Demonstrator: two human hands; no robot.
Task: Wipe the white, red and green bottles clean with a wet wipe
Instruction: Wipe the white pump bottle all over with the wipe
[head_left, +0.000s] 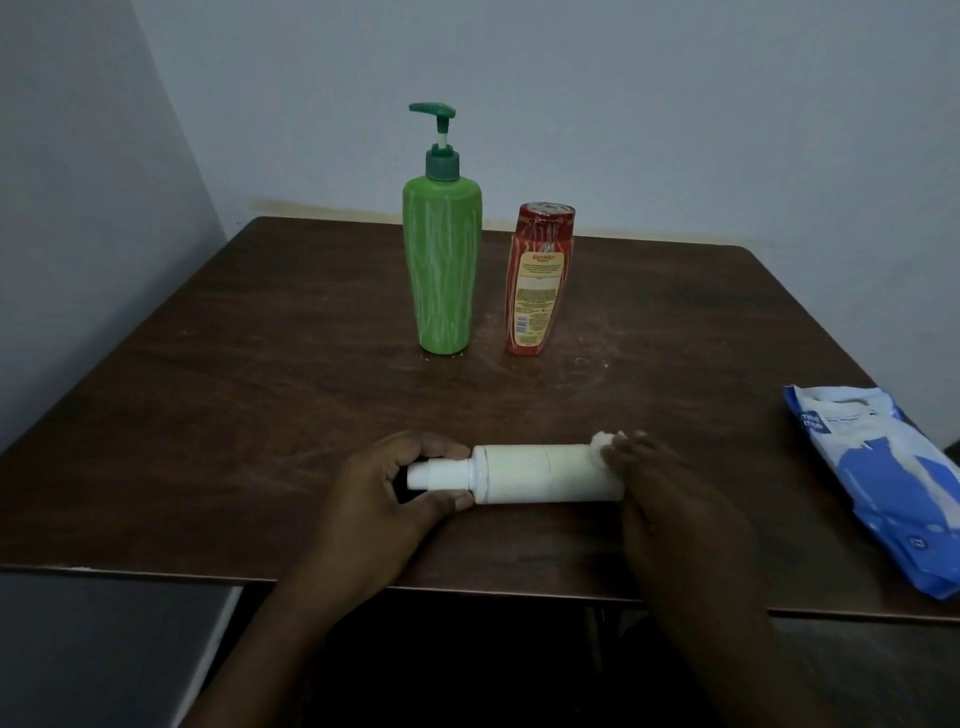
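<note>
While the white bottle (550, 474) lies on its side at the lower centre of the frame, my left hand (384, 499) curls closed round its narrow cap end. My right hand (670, 499) pinches a bunched wet wipe (602, 441) against the bottle's base end. The green bottle (441, 270) and red bottle (537, 286) stand upright at upper centre.

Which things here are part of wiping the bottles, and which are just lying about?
Part of the job: white bottle, gripped at its cap end by the left hand; wet wipe in the right hand at its base; green pump bottle; red bottle; wipes pack.
Lying about: grey panel below the near left corner of the table, unidentifiable.
</note>
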